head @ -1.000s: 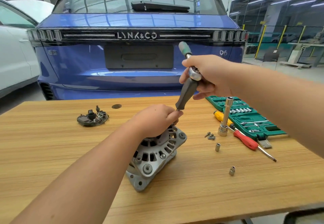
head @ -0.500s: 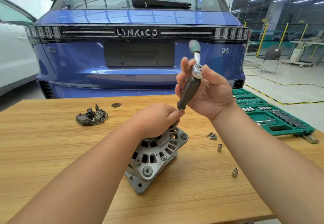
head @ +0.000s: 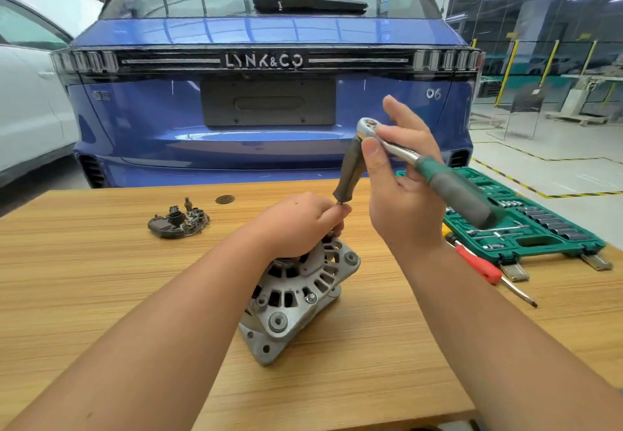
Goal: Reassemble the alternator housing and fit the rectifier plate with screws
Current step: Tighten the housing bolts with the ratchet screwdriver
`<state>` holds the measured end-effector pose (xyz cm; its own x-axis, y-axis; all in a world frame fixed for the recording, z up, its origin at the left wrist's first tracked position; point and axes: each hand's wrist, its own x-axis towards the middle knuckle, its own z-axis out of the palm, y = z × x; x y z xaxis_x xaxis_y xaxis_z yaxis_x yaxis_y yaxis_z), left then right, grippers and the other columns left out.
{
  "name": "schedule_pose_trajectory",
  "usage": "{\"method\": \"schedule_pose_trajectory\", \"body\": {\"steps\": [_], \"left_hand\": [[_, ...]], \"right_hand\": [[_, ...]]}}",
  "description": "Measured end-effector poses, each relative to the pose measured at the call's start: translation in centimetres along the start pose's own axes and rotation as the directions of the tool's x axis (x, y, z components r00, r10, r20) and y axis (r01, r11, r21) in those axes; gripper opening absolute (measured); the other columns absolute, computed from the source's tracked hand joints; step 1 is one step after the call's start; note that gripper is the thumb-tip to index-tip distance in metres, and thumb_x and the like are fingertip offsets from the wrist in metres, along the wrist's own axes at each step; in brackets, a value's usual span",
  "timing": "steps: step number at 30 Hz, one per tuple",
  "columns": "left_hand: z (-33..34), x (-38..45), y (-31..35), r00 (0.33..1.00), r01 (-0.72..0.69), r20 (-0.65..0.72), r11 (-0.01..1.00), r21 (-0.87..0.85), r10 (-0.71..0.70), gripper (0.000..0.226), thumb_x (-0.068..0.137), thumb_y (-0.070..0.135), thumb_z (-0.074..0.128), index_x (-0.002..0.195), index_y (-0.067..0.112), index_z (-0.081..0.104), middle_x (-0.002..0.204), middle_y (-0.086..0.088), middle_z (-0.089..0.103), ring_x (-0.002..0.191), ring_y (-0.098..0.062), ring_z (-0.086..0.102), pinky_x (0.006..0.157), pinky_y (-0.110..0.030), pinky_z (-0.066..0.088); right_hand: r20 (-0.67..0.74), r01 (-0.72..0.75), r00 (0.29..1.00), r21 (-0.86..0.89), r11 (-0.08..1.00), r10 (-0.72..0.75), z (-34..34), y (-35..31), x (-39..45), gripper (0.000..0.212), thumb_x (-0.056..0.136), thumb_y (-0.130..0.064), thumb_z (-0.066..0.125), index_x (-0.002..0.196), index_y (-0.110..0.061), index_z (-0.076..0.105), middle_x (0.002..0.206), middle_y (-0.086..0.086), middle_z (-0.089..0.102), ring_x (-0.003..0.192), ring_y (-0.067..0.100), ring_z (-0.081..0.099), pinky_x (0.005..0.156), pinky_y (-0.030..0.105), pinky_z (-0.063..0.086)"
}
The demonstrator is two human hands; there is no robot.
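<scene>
Here, wooden table (head: pixel 101 296), blue car (head: pixel 269 147) behind

The left hand (head: pixel 296 225) covers the top of the alternator housing (head: pixel 296 296), so the spot where the dark driver handle (head: pixel 349 171) meets it is hidden, as is the driver's shaft. The right hand (head: pixel 401 188) hides the middle of the ratchet (head: pixel 448 181) shank. To the right of the housing, the right forearm covers part of the red screwdriver (head: pixel 478 267) and the near corner of the green socket case (head: pixel 539 228). Left of the housing, the rectifier plate (head: pixel 177 221) is too small to make out its parts.
</scene>
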<state>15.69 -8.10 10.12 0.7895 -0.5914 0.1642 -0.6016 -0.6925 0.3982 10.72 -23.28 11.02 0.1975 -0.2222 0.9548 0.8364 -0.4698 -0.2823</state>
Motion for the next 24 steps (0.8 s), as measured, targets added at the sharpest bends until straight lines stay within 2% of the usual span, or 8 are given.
{"method": "schedule_pose_trajectory", "body": {"steps": [5, 9, 11, 14, 18, 20, 22, 24], "left_hand": [[0.0, -0.1, 0.2, 1.0, 0.011, 0.004, 1.0, 0.007, -0.011, 0.049, 0.107, 0.054, 0.031, 0.081, 0.032, 0.066, 0.07, 0.021, 0.064, 0.068, 0.011, 0.056, 0.059, -0.025, 0.035], [-0.1, -0.3, 0.4, 1.0, 0.013, -0.004, 1.0, 0.018, -0.013, 0.047, 0.106, 0.053, 0.032, 0.082, 0.032, 0.066, 0.084, 0.015, 0.069, 0.071, 0.001, 0.059, 0.062, -0.027, 0.039], [-0.1, -0.3, 0.5, 1.0, 0.012, 0.006, 1.0, 0.019, -0.012, 0.046, 0.106, 0.053, 0.031, 0.082, 0.032, 0.066, 0.087, 0.014, 0.07, 0.075, -0.003, 0.061, 0.064, -0.029, 0.041], [-0.1, -0.4, 0.6, 1.0, 0.004, 0.006, 1.0, 0.003, -0.004, 0.047, 0.106, 0.051, 0.032, 0.071, 0.033, 0.057, 0.063, 0.028, 0.061, 0.058, 0.008, 0.054, 0.057, -0.031, 0.035], [-0.1, -0.4, 0.7, 1.0, 0.006, 0.007, 1.0, -0.013, -0.006, 0.047, 0.106, 0.05, 0.034, 0.064, 0.034, 0.046, 0.052, 0.037, 0.05, 0.051, 0.012, 0.048, 0.054, -0.031, 0.029], [0.0, -0.4, 0.6, 1.0, 0.009, 0.006, 1.0, -0.008, -0.009, 0.047, 0.106, 0.052, 0.034, 0.064, 0.035, 0.047, 0.053, 0.037, 0.051, 0.052, 0.013, 0.048, 0.054, -0.031, 0.03], [0.0, -0.4, 0.5, 1.0, 0.015, 0.006, 1.0, -0.006, -0.015, 0.048, 0.106, 0.052, 0.034, 0.064, 0.035, 0.048, 0.053, 0.035, 0.052, 0.051, 0.012, 0.049, 0.054, -0.03, 0.031], [0.0, -0.4, 0.5, 1.0, 0.021, 0.008, 1.0, 0.001, -0.021, 0.047, 0.105, 0.052, 0.033, 0.065, 0.034, 0.05, 0.053, 0.033, 0.053, 0.051, 0.011, 0.05, 0.054, -0.03, 0.032]], "right_hand": [[0.262, 0.246, 0.941, -0.094, 0.965, -0.214, -1.6, 0.9, 1.6, 0.015, 0.1, -0.006, 0.059, 0.101, 0.007, 0.067, 0.132, 0.026, 0.059, 0.13, 0.042, 0.055, 0.102, 0.058, 0.049], [0.482, 0.403, 0.819, -0.097, 0.91, -0.311, -2.1, 0.0, 3.5, 0.026, 0.1, -0.011, 0.057, 0.093, 0.013, 0.064, 0.113, 0.026, 0.068, 0.118, 0.044, 0.062, 0.1, 0.053, 0.051], [0.614, 0.515, 0.706, -0.103, 0.851, -0.353, -2.8, -0.1, 4.9, 0.016, 0.095, -0.002, 0.059, 0.094, 0.013, 0.064, 0.104, 0.024, 0.068, 0.11, 0.044, 0.064, 0.094, 0.052, 0.052], [0.798, 0.687, 0.46, -0.042, 0.726, -0.389, -4.3, -0.1, 7.2, 0.02, 0.091, 0.004, 0.065, 0.108, 0.014, 0.063, 0.112, 0.026, 0.066, 0.116, 0.046, 0.062, 0.092, 0.057, 0.053], [0.898, 0.816, 0.139, 0.134, 0.562, -0.417, -4.8, -0.5, 11.0, 0.046, 0.108, -0.023, 0.033, 0.121, 0.007, 0.065, 0.122, 0.023, 0.067, 0.123, 0.043, 0.061, 0.08, 0.055, 0.059], [0.925, 0.84, -0.004, 0.21, 0.501, -0.381, -4.5, -0.9, 12.7, 0.05, 0.109, -0.029, 0.03, 0.121, 0.003, 0.066, 0.12, 0.022, 0.068, 0.115, 0.044, 0.066, 0.07, 0.055, 0.06], [0.942, 0.853, -0.086, 0.238, 0.464, -0.326, -4.2, -1.4, 13.5, 0.05, 0.108, -0.033, 0.034, 0.116, 0.002, 0.068, 0.113, 0.021, 0.07, 0.098, 0.045, 0.071, 0.06, 0.053, 0.059], [0.976, 0.878, -0.111, 0.184, 0.441, -0.186, -3.6, -2.3, 13.9, 0.049, 0.104, -0.04, 0.037, 0.112, -0.002, 0.068, 0.109, 0.014, 0.071, 0.086, 0.043, 0.07, 0.059, 0.049, 0.057]]}}
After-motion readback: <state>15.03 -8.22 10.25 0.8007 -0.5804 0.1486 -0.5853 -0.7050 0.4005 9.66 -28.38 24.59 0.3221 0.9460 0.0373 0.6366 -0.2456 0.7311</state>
